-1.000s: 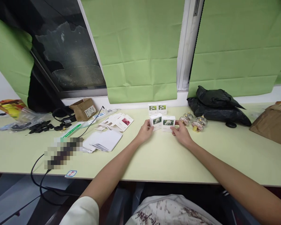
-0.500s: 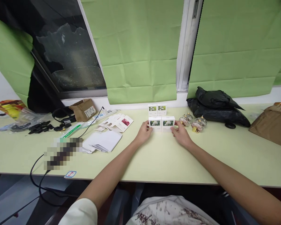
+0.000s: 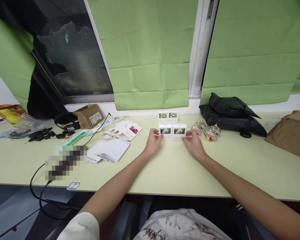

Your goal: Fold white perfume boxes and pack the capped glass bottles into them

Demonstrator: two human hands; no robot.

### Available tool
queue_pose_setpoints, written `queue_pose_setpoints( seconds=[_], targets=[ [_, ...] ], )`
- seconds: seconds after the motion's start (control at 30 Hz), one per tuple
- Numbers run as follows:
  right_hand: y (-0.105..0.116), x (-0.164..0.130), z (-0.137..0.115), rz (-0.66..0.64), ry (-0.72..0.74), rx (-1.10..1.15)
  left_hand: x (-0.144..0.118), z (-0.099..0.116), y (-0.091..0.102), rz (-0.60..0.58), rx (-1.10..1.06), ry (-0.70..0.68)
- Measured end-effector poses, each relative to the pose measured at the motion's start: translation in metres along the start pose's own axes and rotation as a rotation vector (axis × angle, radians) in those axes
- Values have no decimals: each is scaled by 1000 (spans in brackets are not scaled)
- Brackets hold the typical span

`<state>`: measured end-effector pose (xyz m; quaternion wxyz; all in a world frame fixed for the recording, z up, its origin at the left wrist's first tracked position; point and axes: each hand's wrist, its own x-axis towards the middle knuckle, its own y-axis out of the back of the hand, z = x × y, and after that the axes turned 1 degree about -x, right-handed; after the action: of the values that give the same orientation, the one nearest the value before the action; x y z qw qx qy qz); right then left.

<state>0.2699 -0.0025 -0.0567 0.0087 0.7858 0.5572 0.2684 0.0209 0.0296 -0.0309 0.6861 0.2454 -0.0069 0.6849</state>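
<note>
Two small white boxes with flower pictures stand side by side on the pale green table (image 3: pixel 170 166). My left hand (image 3: pixel 153 142) has its fingertips on the left side of the left front box (image 3: pixel 165 131). My right hand (image 3: pixel 194 144) has its fingertips on the right side of the right front box (image 3: pixel 179 131). The two boxes touch each other and stand squared up. Behind them, two more such boxes (image 3: pixel 168 116) stand as a pair near the wall.
Two small glass jars (image 3: pixel 207 130) sit right of the boxes, with a black bag (image 3: pixel 230 113) behind and a brown paper package (image 3: pixel 290 131) at far right. To the left lie flat white cartons (image 3: pixel 112 149), cards, a power strip, a cardboard box (image 3: pixel 88 115) and black cables.
The left front box, tilted one second ago, now stands straight against the right one. Both hands have stayed at the boxes' outer sides, drawn back slightly.
</note>
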Motion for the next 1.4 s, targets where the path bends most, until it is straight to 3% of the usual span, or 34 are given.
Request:
queue_pose_setpoints(
  seconds=[0.57,0.73,0.9,1.13,1.27,1.4],
  targets=[
    [2,4,2,0,-33,8,0,-4,-2,-49,-49,45],
    [1,3,0,19,-46,11,1,1,-4,-29,-109,137],
    [0,5,1,-16,-80,-9,3,11,-7,-1,-62,287],
    [0,15,2,-117,-96,-19,2,13,-13,15,6,274],
    [-7,26,5,-114,-97,-39,14,7,-17,53,-6,262],
    [-24,48,10,-116,-100,-72,42,-6,-15,50,-79,224]
  ],
)
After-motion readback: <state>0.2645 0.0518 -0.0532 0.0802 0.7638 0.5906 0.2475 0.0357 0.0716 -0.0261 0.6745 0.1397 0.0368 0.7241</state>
